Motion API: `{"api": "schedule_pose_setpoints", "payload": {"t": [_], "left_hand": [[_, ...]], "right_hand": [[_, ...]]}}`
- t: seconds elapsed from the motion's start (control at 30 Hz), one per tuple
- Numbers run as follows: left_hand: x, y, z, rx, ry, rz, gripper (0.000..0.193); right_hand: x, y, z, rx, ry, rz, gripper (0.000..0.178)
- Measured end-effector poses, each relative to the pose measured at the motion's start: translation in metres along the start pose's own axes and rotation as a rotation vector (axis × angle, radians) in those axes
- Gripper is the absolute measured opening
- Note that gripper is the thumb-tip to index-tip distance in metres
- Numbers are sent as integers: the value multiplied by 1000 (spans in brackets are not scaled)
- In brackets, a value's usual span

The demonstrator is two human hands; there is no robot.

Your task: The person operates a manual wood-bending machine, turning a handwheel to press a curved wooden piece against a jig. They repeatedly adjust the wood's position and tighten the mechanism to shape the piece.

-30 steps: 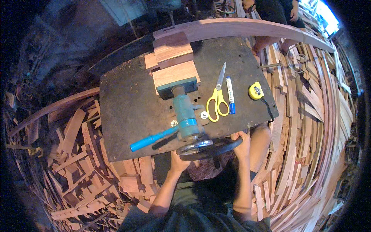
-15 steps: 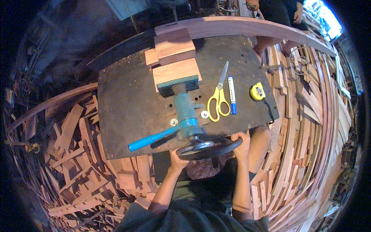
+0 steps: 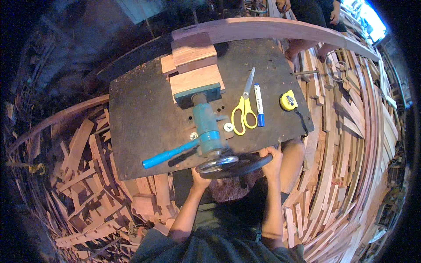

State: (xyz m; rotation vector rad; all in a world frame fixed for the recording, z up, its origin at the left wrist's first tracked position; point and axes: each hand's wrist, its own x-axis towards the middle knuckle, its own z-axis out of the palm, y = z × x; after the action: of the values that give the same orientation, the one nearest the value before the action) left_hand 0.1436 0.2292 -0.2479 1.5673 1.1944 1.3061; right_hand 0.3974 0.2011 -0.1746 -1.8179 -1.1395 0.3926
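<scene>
Grip: right hand (image 3: 272,160) curled round the right end of a dark handwheel (image 3: 246,168); left hand (image 3: 200,179) against its left end, fingers partly hidden, so how firmly they close cannot be told. Handwheel sits at the near edge of the black table (image 3: 140,116), partly overhanging it. Room: right hand has the person's knee (image 3: 297,151) just beside it; blue lever (image 3: 169,154) projects leftward beyond the wheel, over the tabletop. Bare strip of tabletop separates the right hand from the yellow-handled scissors (image 3: 246,94). Appearance: wheel round, seen obliquely, matte dark at right, shiny metal at left, joined to a teal cylinder (image 3: 206,119) whose end plate meets a wooden block (image 3: 195,79).
</scene>
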Motion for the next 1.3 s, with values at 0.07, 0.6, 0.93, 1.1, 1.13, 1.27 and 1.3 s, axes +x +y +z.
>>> {"api": "schedule_pose_setpoints", "payload": {"t": [0.07,0.6,0.93,1.1,1.13,1.27,1.3], "left_hand": [[-5,-4,-3,3,-25,-27,22],[-2,2,-6,19,-118,-59,26],[1,5,-8,45,-148,-2,24],[0,6,-7,34,-112,-71,23],[-2,2,-8,61,-134,-30,24],[-11,-23,-13,140,-199,60,27],[-10,-23,-13,152,-208,65,27]], "right_hand": [[-2,1,1,30,-7,52,30],[-2,1,-1,-14,-24,84,27],[-2,2,2,21,-9,109,31],[-3,2,1,14,-10,97,29],[-3,3,2,15,-2,91,29],[-3,3,2,9,-8,99,28],[-2,2,1,3,-17,107,28]]}}
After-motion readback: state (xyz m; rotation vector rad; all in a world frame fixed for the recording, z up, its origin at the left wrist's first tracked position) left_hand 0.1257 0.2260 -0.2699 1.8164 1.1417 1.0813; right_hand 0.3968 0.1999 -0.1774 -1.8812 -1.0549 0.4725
